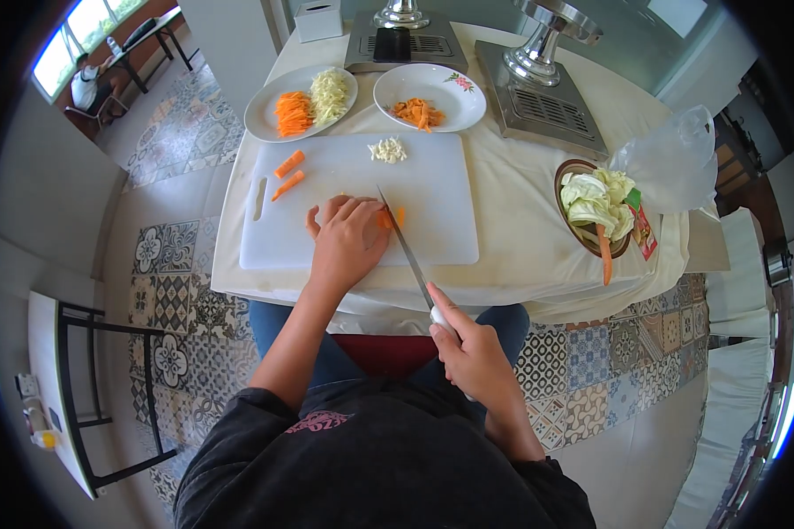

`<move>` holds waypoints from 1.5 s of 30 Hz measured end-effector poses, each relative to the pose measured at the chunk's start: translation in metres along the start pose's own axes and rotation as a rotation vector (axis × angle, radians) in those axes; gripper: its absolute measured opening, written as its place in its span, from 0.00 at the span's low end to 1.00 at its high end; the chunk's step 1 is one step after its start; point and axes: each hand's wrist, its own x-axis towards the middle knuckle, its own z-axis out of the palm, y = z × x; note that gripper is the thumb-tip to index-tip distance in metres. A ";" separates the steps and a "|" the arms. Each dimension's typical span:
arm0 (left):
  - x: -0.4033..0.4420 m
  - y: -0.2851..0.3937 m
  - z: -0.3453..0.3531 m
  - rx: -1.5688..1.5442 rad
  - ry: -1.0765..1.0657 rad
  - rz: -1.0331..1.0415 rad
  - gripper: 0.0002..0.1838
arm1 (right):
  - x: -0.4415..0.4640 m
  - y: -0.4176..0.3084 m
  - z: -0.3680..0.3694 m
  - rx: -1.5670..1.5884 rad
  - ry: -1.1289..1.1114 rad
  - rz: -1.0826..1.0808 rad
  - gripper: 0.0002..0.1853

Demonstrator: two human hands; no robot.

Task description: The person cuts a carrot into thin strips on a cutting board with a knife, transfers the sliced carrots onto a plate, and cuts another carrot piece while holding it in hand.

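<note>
My left hand rests on the white cutting board, fingers curled over a piece of carrot that is mostly hidden. In my right hand is the white handle of a knife. Its blade slants across the board, right beside my left fingertips and the carrot. A small orange slice lies just past the blade. Two carrot sticks sit at the board's upper left, and a small heap of chopped white pieces is near its top edge.
Behind the board stand a plate of shredded carrot and cabbage and a flowered plate with carrot peelings. A bowl of cabbage and a carrot is at right, near a plastic bag. Metal appliances stand behind. A person sits far left.
</note>
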 end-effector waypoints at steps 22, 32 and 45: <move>-0.012 -0.013 0.006 0.001 0.147 -0.019 0.10 | 0.008 -0.005 0.015 -0.002 0.012 -0.114 0.30; -0.011 -0.013 0.006 0.047 0.113 -0.006 0.08 | 0.016 -0.012 0.022 -0.095 0.005 -0.145 0.30; -0.011 -0.013 0.007 0.039 0.094 -0.022 0.09 | 0.021 -0.010 0.025 -0.083 0.013 -0.149 0.30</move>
